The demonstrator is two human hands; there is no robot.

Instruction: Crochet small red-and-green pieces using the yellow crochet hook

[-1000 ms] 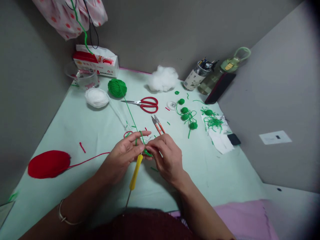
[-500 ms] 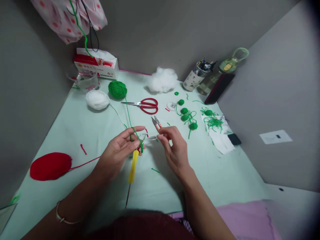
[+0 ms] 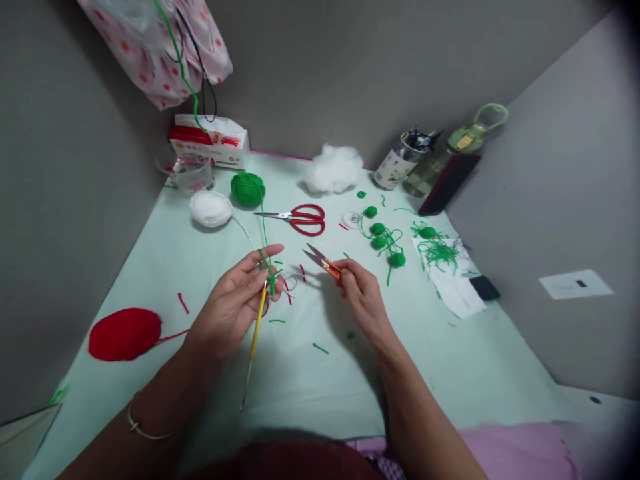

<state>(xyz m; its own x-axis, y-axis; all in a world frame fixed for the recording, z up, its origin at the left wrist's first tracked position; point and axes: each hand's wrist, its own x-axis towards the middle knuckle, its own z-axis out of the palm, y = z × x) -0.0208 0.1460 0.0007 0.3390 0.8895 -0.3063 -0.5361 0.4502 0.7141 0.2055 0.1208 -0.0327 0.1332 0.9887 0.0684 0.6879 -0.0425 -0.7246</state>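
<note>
Thread snips (image 3: 324,261), orange, pinched in right hand (image 3: 364,297), blades open twd the left hand (image 3: 239,300). I read that as cutting pos. Left hand grips yellow crochet hook (image 3: 257,325) plus green yarn (image 3: 265,257), strand taut. Red scissors (image 3: 300,218) lie just beyond snips.

Both forearms are bare, with no sleeves showing from wrist to the lower edge of the view. The left hand (image 3: 233,307) has a thin silver bangle (image 3: 143,430) sitting loosely round its wrist, at about 7 o'clock from the hand; the right hand (image 3: 365,300) wears no ring, watch or band. At 6 o'clock lies dark maroon clothing (image 3: 300,460), with pink fabric (image 3: 515,453) beside it.
</note>
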